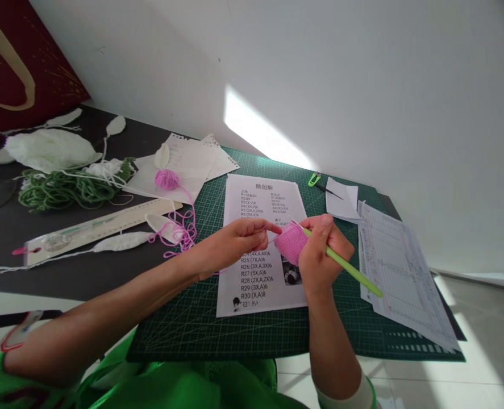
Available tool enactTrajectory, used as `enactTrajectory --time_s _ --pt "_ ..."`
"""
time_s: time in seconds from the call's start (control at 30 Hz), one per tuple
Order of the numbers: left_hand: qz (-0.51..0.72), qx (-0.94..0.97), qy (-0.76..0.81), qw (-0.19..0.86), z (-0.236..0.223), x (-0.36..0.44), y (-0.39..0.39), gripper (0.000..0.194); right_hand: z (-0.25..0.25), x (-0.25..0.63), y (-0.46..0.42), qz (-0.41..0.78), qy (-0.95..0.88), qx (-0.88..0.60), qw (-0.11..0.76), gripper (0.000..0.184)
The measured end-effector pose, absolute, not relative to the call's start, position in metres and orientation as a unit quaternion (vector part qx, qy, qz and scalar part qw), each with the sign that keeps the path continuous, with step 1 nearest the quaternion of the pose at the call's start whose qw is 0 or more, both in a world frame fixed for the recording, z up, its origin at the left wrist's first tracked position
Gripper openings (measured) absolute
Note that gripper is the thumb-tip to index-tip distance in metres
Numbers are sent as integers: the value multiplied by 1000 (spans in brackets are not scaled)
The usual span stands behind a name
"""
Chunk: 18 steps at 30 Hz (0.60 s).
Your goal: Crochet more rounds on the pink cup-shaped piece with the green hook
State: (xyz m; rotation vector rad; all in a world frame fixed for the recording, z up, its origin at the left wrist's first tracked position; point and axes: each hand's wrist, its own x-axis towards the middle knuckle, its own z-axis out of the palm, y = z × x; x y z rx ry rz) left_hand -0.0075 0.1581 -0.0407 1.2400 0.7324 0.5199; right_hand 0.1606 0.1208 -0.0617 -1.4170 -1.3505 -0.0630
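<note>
A pink crocheted piece (292, 243) is held up between my two hands, above a printed pattern sheet (260, 307). My right hand (326, 250) is closed around a green-handled crochet hook (354, 269), whose thin metal tip reaches over the top edge of the piece. The right fingers also press against the piece's right side. At its left edge, my left hand (255, 234) has its fingers bent together, with pink yarn running by them. Whether those fingertips pinch the piece itself or only the yarn is hard to see. Loose pink yarn (184, 234) trails from a small pink ball (167, 179) on the left.
A green cutting mat (183, 335) lies under the sheet. Left are white yarn (51, 149), green yarn (59, 190), a ruler (102, 232) and white crocheted pieces (121, 241). Right are a green stitch marker (313, 179), a small paper (341, 199) and written sheets (405, 278). A wall (362, 85) stands behind.
</note>
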Motion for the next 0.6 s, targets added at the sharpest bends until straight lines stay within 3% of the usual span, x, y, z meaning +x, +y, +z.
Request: enactTrajectory --time_s 0.23,0.6 --pt "305 538 376 690 -45 -7 163 30 -52 170 129 250 -497 -598 577 53" --pt "394 472 311 725 -39 -7 162 49 -53 172 130 386 -488 -555 552 51"
